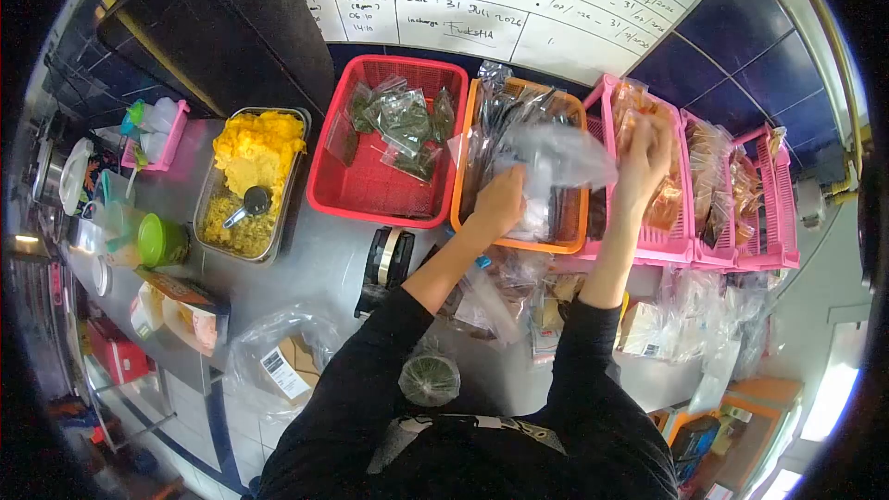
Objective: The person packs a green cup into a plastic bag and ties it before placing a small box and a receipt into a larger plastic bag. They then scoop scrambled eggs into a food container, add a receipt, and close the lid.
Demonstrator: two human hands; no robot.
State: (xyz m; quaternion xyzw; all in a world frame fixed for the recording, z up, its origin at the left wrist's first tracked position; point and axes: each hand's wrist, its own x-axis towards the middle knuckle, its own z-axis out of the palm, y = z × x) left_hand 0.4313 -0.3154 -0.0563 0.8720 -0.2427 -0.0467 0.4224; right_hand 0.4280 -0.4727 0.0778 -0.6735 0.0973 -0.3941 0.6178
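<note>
My left hand is closed on a clear plastic bag, which is blurred and spreads to the right over the orange basket. More clear bags and dark-edged packets fill that basket. To the right, my right hand is over a pink basket of orange-brown sachets. Its fingers are curled among the sachets at the top. Whatever they grip there is hidden.
A red basket holds bags of green leaves. Left of it stands a metal tray of yellow food with a black scoop. More pink baskets line the right. A leaf-filled bag lies near my body.
</note>
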